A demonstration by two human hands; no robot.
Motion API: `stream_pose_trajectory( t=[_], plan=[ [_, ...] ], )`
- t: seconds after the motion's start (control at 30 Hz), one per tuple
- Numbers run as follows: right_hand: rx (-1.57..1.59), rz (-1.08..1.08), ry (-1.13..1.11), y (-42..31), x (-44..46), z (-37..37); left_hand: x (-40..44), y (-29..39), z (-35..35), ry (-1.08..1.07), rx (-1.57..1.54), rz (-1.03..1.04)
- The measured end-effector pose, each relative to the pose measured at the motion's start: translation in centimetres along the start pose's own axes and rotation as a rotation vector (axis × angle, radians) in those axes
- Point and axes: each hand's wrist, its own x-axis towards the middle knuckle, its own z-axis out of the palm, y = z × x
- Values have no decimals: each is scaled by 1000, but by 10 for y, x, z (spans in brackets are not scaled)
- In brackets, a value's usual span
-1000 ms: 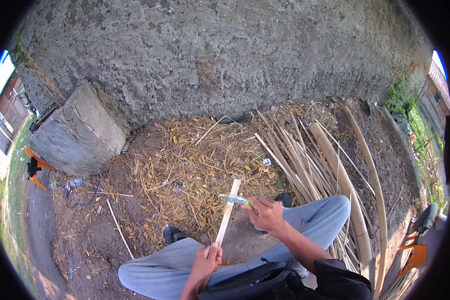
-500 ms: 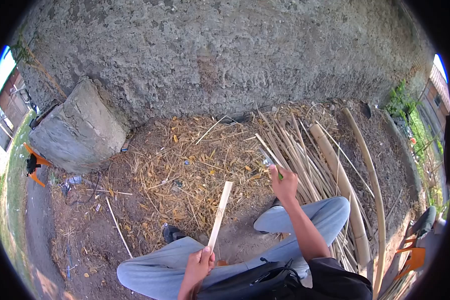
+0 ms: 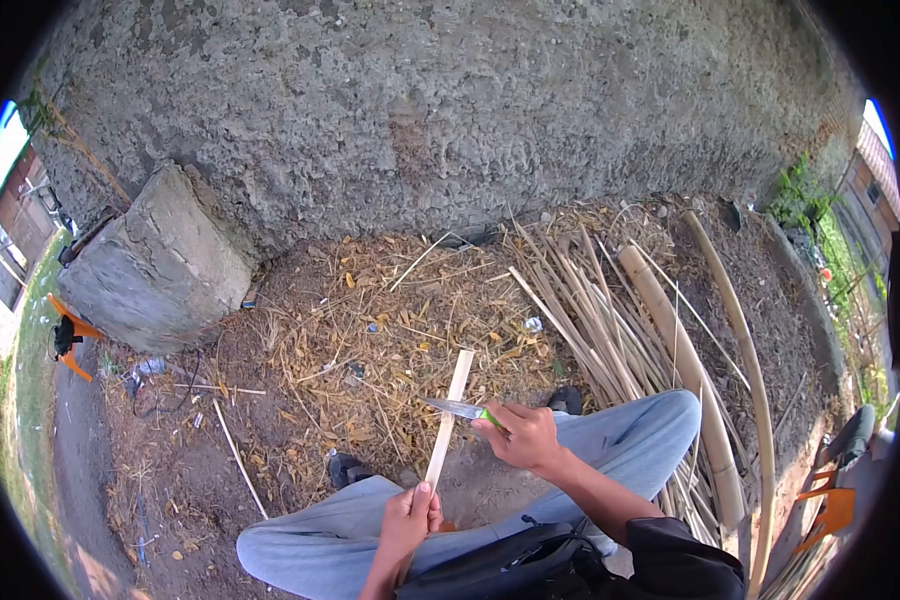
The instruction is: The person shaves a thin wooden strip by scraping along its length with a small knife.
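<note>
My left hand (image 3: 408, 518) is closed round the lower end of a flat, pale bamboo strip (image 3: 449, 420), which points up and away from my lap. My right hand (image 3: 523, 437) grips a knife (image 3: 457, 408) by its green handle. Its blade points left and lies across the upper half of the strip; whether the edge touches the wood I cannot tell. Both hands are above my legs in light blue trousers (image 3: 610, 450).
A pile of split bamboo strips (image 3: 595, 320) lies to the right, beside a thick bamboo pole (image 3: 685, 360) and a thinner curved pole (image 3: 738, 330). A concrete block (image 3: 160, 262) stands at left against the rough wall (image 3: 450, 110). Dry leaves and shavings (image 3: 370, 330) litter the ground.
My right hand has moved left and down, bringing the knife from beside the bamboo pile to across the strip. The strip in my left hand has shifted slightly right and up.
</note>
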Motion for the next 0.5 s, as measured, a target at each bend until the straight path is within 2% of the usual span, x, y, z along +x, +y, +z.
stream_pose_trajectory(
  t=[0.2,0.27,0.33,0.4,0.43,0.5],
  plan=[
    [-87,-49,28,17,3,0,-5,2,9,35,72,46],
    [-140,4,73,24,4,3,-9,4,10,34,85,35],
    [-172,402,58,66,18,2,-17,0,8,23,116,25],
    [-244,533,52,99,34,-19,-26,-3,2,37,167,78],
    [-241,526,52,100,37,-17,-27,-3,0,59,209,129],
    [-78,539,119,95,36,-17,-19,-1,0,99,169,86]
  ],
)
